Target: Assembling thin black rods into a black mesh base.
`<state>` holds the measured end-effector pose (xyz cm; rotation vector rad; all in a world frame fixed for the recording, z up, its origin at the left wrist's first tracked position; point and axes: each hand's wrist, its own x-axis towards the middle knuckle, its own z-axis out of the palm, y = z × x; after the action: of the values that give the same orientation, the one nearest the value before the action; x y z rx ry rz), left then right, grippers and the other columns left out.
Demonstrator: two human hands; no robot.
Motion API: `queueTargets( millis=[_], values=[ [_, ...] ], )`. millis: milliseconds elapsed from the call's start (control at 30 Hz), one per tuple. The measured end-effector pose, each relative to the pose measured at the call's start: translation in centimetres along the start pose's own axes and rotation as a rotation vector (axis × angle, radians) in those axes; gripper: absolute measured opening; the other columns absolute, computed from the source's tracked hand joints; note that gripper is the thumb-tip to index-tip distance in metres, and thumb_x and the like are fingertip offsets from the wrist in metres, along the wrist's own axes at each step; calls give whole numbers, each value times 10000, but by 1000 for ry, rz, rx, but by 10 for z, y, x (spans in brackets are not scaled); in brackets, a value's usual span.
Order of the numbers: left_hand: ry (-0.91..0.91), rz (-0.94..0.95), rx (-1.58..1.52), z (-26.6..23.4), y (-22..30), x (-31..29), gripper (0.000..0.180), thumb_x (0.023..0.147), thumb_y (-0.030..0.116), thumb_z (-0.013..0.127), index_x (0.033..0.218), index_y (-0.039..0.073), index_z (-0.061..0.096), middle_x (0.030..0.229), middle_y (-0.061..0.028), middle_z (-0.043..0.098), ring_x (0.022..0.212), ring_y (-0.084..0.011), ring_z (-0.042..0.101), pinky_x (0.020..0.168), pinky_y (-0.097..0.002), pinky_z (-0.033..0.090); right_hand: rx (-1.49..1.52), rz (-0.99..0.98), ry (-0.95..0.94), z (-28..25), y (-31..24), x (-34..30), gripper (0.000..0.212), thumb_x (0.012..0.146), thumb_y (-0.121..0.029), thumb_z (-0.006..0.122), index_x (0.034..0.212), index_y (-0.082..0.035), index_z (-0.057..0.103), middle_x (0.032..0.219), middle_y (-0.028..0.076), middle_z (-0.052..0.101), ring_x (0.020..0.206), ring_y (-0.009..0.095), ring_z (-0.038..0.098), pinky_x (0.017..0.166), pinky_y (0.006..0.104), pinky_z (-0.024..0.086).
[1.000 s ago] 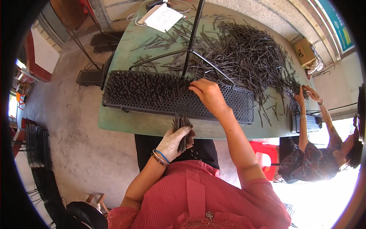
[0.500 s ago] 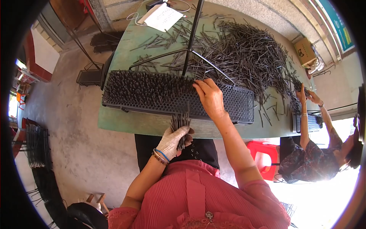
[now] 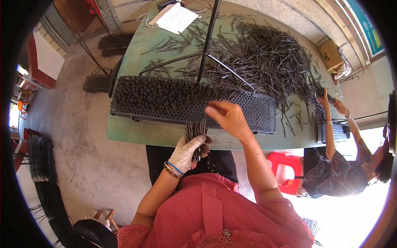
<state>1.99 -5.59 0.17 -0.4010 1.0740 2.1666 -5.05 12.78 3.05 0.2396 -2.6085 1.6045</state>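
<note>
A bundle of thin dark rods stands upright in my left hand, which wears a whitish glove and is closed around it. The hand is just in front of the near edge of a long black perforated rack. Many short rods stand packed in the rack's holes on the left and along its far side; bare holes show at the right. My right hand, bare, hovers over the rack's near edge, right of the bundle. Its thumb and forefinger are slightly apart, with nothing visible between them.
Loose rods lie heaped on the green table behind the rack. A black upright handle rises from the rack. At the right, a co-worker's hands hold rods above another rack. A red stool stands nearby.
My right hand has drawn back from the rack's far side toward me, near the bundle, and its fingers have lowered. My left hand stays almost still with the rods.
</note>
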Motion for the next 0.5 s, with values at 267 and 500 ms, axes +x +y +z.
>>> queueTargets(
  millis=[267,500],
  values=[
    [-28,36,176,21,5,8,286,923,264,617,1026,-3,634,724,-40,629,613,-110,595,500,-244,500,336,288,-147,-14,18,-15,190,871,-169,726,863,21,727,728,-40,638,662,14,514,563,193,401],
    [-28,35,199,29,7,15,274,923,277,620,1008,17,640,720,-12,619,608,-96,565,487,-239,487,286,175,212,-36,17,1,201,895,-145,694,932,52,700,722,28,677,673,65,590,630,220,475]
  ],
)
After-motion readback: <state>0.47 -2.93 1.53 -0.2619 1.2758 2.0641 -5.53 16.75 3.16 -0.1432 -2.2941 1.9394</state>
